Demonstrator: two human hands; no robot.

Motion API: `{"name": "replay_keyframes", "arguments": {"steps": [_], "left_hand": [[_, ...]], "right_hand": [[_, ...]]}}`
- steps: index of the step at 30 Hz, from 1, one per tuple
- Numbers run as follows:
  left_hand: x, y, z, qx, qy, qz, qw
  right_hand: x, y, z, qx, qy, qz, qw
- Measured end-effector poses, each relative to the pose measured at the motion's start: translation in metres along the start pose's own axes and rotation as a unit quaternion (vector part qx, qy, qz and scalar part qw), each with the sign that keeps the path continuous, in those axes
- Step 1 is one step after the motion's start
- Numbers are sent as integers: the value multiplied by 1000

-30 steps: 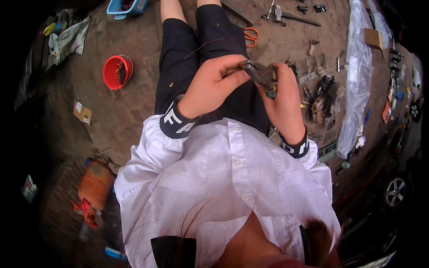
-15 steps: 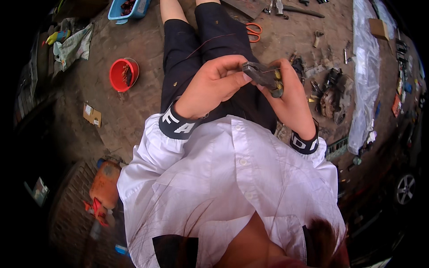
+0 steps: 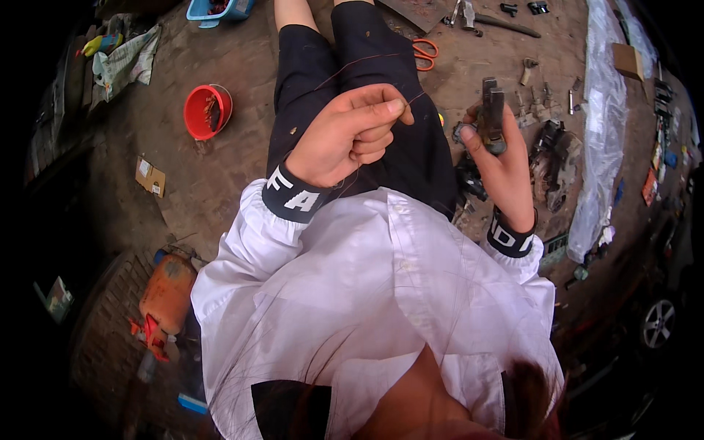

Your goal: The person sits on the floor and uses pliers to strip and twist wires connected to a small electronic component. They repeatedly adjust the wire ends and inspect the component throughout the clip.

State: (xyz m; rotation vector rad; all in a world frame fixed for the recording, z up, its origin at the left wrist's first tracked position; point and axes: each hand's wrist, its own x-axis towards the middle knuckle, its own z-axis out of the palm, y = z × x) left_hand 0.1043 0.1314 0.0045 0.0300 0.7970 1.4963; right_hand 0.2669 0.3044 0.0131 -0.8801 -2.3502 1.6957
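Over my lap, my left hand (image 3: 359, 128) is closed, thumb and forefinger pinching a thin copper-coloured wire (image 3: 416, 100) whose short end sticks out to the right. More thin reddish wire lies across my dark shorts (image 3: 297, 88). To the right, my right hand (image 3: 506, 165) is wrapped round dark metal pliers (image 3: 496, 110), whose blunt ends point away from me. The pliers stand apart from the wire. My fingers hide part of the handles.
A red bucket (image 3: 190, 114) with scraps inside and a blue basin (image 3: 245, 10) stand at the left. Orange-handled scissors (image 3: 427, 53) lie beside my leg. A hammer (image 3: 506, 25), metal parts (image 3: 561, 165) and plastic sheeting (image 3: 603, 110) are on the right. An orange gas cylinder (image 3: 167, 293) stands near-left.
My hands have moved apart. The pliers, earlier at my left fingertips, have gone right and turned upright in my right hand. My left hand keeps its pinch, with the wire now showing.
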Motion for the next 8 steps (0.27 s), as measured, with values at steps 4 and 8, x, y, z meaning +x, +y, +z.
{"name": "replay_keyframes", "arguments": {"steps": [4, 8], "left_hand": [[-3, -2, 5, -7, 1, -2, 1000], [-5, -3, 4, -9, -4, -7, 1000]], "right_hand": [[0, 2, 21, -20, -61, -10, 998], [2, -3, 30, -61, -81, -44, 994]]}}
